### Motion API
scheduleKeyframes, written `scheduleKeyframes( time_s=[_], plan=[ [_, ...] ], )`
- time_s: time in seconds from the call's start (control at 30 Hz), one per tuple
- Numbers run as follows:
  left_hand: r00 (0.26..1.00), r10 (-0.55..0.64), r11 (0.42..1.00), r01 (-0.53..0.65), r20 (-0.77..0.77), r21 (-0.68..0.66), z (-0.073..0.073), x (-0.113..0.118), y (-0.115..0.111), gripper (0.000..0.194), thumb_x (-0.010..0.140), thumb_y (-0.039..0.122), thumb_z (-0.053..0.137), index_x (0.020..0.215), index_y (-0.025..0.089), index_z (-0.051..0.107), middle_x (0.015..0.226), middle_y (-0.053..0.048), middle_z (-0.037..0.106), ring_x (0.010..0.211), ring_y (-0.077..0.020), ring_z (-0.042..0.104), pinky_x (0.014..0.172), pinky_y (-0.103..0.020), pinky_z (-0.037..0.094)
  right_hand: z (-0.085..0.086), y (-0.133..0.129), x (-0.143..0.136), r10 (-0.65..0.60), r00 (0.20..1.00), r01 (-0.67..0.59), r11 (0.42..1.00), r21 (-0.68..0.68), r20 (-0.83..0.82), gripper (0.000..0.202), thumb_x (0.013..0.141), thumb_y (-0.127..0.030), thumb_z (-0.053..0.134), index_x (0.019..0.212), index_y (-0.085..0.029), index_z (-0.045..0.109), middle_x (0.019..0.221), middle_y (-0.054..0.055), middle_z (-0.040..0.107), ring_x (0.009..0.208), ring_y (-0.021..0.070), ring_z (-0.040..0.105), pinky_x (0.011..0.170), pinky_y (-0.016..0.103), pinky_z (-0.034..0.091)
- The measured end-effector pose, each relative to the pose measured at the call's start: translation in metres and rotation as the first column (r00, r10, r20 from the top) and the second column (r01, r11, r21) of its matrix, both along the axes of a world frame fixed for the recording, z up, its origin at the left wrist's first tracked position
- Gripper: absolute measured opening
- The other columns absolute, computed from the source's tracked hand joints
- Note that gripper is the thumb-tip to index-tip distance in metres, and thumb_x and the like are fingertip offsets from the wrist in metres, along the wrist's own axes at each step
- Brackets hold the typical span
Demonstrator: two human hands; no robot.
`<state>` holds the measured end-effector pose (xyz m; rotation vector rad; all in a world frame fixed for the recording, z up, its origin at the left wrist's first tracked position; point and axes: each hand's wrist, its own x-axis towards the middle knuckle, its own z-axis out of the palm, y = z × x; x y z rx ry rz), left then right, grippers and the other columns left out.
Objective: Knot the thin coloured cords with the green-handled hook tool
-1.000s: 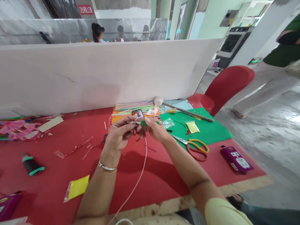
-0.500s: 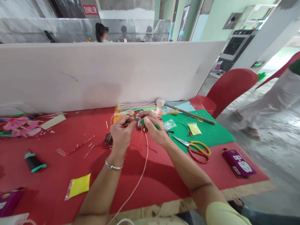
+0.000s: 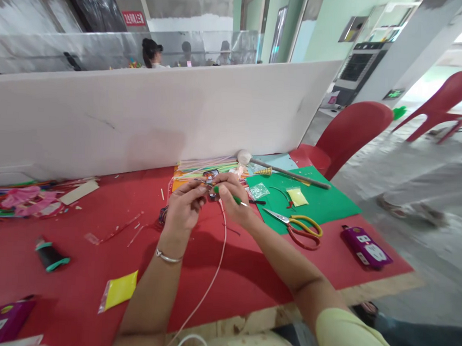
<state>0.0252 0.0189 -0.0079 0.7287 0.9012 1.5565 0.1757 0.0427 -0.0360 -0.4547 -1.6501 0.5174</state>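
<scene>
Both hands meet over the red table, fingertips close together. My left hand (image 3: 185, 204) is closed in a pinch on something small and dark that I cannot make out. Closed too is my right hand (image 3: 232, 193), around a green-handled tool (image 3: 236, 199) whose thin metal end points back toward my wrist. Just beyond the fingers lies a phone (image 3: 210, 175), partly covered by them. A white cable (image 3: 222, 254) runs from under the hands toward my body. Beside my left wrist sits a bundle of dark cord (image 3: 163, 215), partly hidden.
Scissors (image 3: 295, 227) and a pale yellow packet (image 3: 298, 197) lie at right, with a purple box (image 3: 366, 248) farther out. A stick with a white ball (image 3: 245, 157) rests behind. At left are a yellow packet (image 3: 121, 289) and pink ribbon (image 3: 33, 199). A white partition (image 3: 141, 113) stands behind.
The green-handled tool has swung in my right hand, so its metal end shows more. My left fingers have shifted slightly. A walking person at right has moved, uncovering a red chair.
</scene>
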Motion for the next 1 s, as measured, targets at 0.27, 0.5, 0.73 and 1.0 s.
scheduleKeyframes(
  time_s=[0.27,0.5,0.73,1.0],
  plan=[
    [0.987,-0.155,0.985,0.157,0.037,-0.065,0.006,-0.018,0.001,0.028,0.049,0.013,0.090,0.075,0.014,0.082,0.065,-0.003,0.072,0.056,-0.0096,0.061,0.043,-0.017,0.038,0.000,0.015,0.016,0.396,0.915,-0.397,0.856,-0.330,-0.073,0.058,0.102,-0.066,0.055,0.088,-0.015,0.079,0.118,0.011,0.066,0.074,0.0100,0.067,0.061,0.024,0.057],
    [0.979,-0.201,0.979,0.200,0.031,0.046,0.005,-0.014,-0.001,0.028,0.057,0.017,0.093,0.084,0.018,0.084,0.068,-0.004,0.074,0.062,-0.0132,0.069,0.046,-0.016,0.041,0.006,0.010,0.014,0.420,0.905,-0.416,0.841,-0.346,-0.066,0.060,0.104,-0.068,0.049,0.091,-0.016,0.077,0.096,0.008,0.069,0.071,0.0121,0.065,0.060,0.025,0.052],
    [0.986,-0.163,0.986,0.161,0.027,0.050,0.004,-0.016,-0.001,0.027,0.053,0.015,0.095,0.077,0.019,0.083,0.068,-0.003,0.075,0.057,-0.0125,0.068,0.045,-0.017,0.039,0.004,0.009,0.015,0.470,0.880,-0.460,0.809,-0.367,-0.068,0.060,0.107,-0.065,0.043,0.096,-0.016,0.077,0.085,0.005,0.070,0.068,0.0129,0.064,0.058,0.025,0.049],
    [0.992,-0.124,0.990,0.125,0.012,-0.064,0.011,-0.019,-0.004,0.027,0.047,0.014,0.092,0.072,0.016,0.081,0.060,0.000,0.069,0.050,-0.0080,0.057,0.041,-0.016,0.034,0.006,0.017,0.024,0.431,0.902,-0.417,0.888,-0.194,0.034,0.049,0.105,-0.059,0.054,0.099,-0.016,0.078,0.122,0.013,0.068,0.075,0.0116,0.065,0.063,0.025,0.056]
  ],
)
